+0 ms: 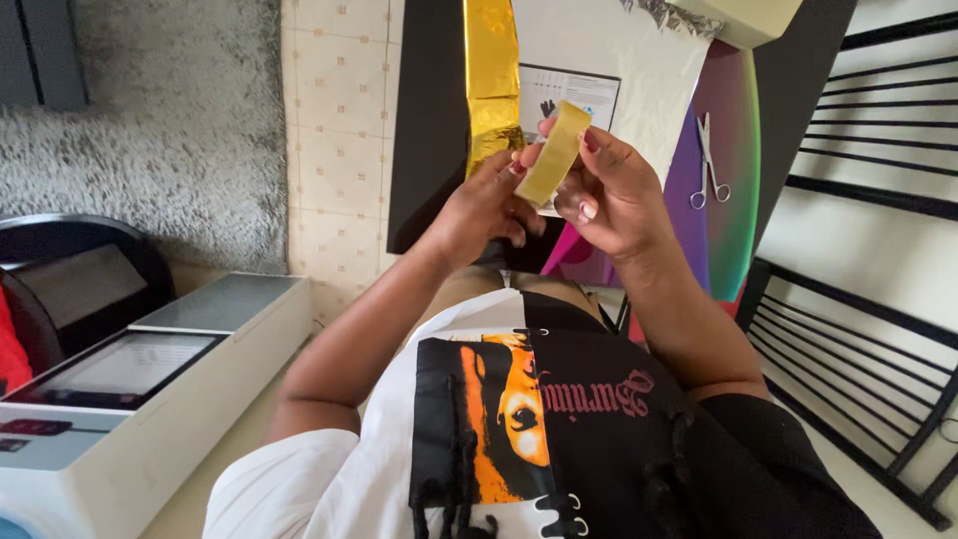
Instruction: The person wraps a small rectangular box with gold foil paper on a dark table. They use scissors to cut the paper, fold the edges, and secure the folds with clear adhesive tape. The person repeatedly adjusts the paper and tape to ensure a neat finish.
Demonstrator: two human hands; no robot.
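Both hands raised over the lap, near edge of a dark table [429, 120]. Right hand [614, 195]: fingers curled, thumb and fingertips pinching a short yellowish strip of tape [555, 153], held tilted up, likely to keep its sticky face off other surfaces. Left hand [484, 210]: fingers closed in a loose grasp on the lower end of the strip, just beside the near end of a gold foil band [492, 80] running far across the table. Scissors [710, 160] lie right, on coloured sheets [733, 215]; white paper [619, 50] far.
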